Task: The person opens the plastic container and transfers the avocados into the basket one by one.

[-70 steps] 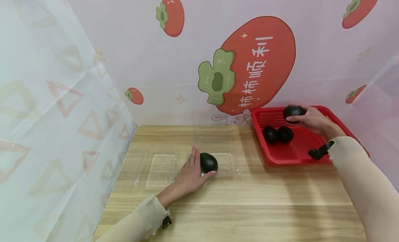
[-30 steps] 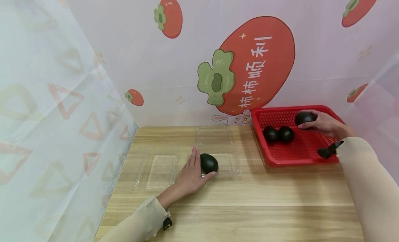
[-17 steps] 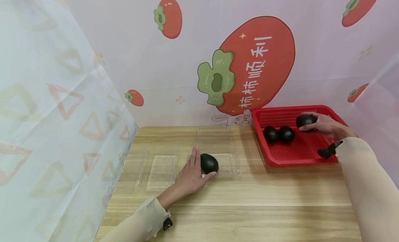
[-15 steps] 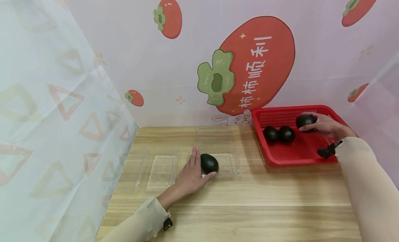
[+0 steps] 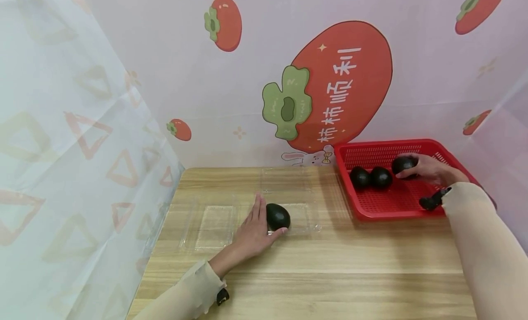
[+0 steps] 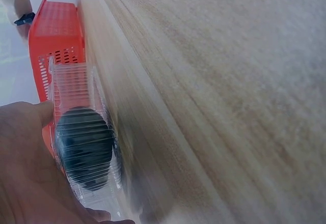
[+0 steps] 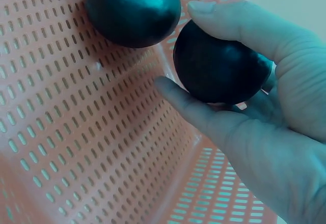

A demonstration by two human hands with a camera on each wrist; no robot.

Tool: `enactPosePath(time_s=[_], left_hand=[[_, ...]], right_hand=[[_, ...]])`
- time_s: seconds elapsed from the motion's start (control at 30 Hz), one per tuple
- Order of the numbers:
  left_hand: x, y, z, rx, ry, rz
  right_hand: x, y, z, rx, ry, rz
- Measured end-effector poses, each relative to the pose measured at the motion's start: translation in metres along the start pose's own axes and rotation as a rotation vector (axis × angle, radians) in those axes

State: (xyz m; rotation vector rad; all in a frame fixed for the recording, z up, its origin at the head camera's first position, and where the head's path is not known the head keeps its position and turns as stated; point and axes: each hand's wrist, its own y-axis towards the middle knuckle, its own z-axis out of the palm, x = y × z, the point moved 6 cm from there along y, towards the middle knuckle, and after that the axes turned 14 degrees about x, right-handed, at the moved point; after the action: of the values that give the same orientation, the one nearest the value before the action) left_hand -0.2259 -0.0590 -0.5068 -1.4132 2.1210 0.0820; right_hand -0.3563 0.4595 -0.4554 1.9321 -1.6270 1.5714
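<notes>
In the head view my right hand (image 5: 426,168) grips a dark green avocado (image 5: 404,167) inside the red basket (image 5: 359,214). The right wrist view shows thumb and fingers curled around this avocado (image 7: 219,66), close to another avocado (image 7: 133,12). Two more avocados, a left one (image 5: 360,177) and a right one (image 5: 381,177), lie side by side in the basket. My left hand (image 5: 251,233) has straight fingers and rests against a clear plastic box (image 5: 303,217). An avocado (image 5: 278,217) sits in that box, seen through its ribbed wall (image 6: 74,84) in the left wrist view.
The clear box's lid (image 5: 284,179) stands open behind it. Another clear plastic box (image 5: 214,226) lies to the left on the wooden table (image 5: 330,278). A patterned backdrop (image 5: 239,91) rises behind the table and along both sides.
My right hand has moved right and then down into the basket with its avocado, which is now lower, near the other two. My left hand has stayed in place.
</notes>
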Motion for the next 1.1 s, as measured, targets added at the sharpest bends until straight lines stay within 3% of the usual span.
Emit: enactPosePath(time_s=[0.57, 0.73, 1.0, 1.1], left_hand=[[-0.0018, -0.0015, -0.0013, 0.001, -0.011, 0.003], [-0.0015, -0.0008, -0.0005, 0.001, -0.009, 0.005], [-0.0022, -0.0012, -0.0009, -0.004, 0.002, 0.008], [-0.0030, -0.0010, -0.0006, -0.001, 0.012, 0.007]], right_hand=[[-0.0044, 0.0035, 0.0043, 0.031, 0.000, 0.026], [-0.0049, 0.0042, 0.0051, 0.050, -0.042, 0.032], [-0.0052, 0.0077, 0.0083, 0.053, 0.068, 0.016], [-0.0059, 0.0072, 0.0067, 0.054, 0.002, 0.024]])
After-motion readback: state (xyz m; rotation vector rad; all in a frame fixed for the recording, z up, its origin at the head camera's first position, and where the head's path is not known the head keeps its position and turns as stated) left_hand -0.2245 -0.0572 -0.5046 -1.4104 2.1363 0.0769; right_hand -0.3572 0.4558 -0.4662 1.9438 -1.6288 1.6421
